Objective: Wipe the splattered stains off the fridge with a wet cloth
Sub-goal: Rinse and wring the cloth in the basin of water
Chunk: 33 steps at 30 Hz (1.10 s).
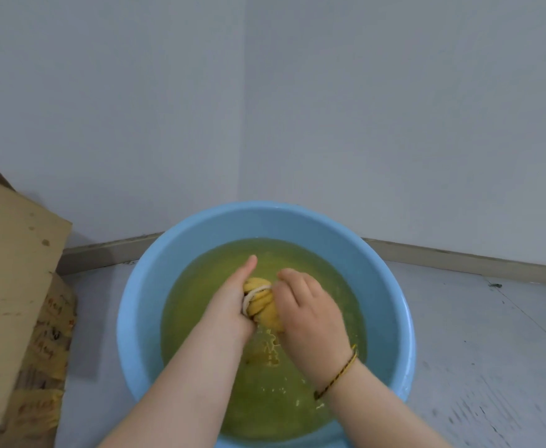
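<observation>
Cloth, yellow, bunched: we wring it over the blue basin of yellowish water, left hand and right hand clamped round it, shedding excess before wiping.

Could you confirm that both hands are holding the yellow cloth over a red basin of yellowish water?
Not quite: the basin is blue, not red, as the head view shows. The left hand and right hand do grip the yellow cloth over its yellowish water.
</observation>
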Available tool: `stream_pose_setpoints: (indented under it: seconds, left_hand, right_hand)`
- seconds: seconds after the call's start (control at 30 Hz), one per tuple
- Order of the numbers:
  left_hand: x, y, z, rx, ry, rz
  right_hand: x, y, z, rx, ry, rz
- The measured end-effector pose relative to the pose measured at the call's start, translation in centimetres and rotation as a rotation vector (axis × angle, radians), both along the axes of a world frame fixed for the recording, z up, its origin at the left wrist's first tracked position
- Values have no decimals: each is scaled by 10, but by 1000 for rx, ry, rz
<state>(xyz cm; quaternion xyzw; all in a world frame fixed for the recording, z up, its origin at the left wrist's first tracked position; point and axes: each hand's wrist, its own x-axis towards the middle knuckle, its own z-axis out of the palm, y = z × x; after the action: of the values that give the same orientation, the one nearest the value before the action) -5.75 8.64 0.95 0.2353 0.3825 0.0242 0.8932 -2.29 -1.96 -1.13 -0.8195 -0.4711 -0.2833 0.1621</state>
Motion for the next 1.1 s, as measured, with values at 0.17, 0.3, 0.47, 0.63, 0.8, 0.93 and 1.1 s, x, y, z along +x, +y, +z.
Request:
stream_pose_setpoints:
  seconds: [0.17, 0.3, 0.47, 0.63, 0.8, 0.93, 1.1]
  left_hand:
    - [7, 1, 3, 64, -195, 130]
    - [9, 6, 6, 156, -308, 152]
    - [-1, 1, 3, -16, -398, 65]
    - [-2, 5, 10, 53, -423, -171]
    - [-7, 7, 7, 234, -318, -561]
    - [-14, 0, 5, 356, -270, -1121]
    - [7, -8, 4, 1288, 84, -1389]
  right_hand:
    - [-15, 7, 17, 78, 710, -191]
    - [-10, 13, 7, 56, 1217, -91]
    - [0, -3, 17, -59, 1818, 100]
    - [9, -4, 21, -295, 1279, 19]
    - [39, -20, 29, -449, 200, -51]
    - [43, -16, 31, -343, -230, 200]
    - [36, -19, 16, -406, -182, 110]
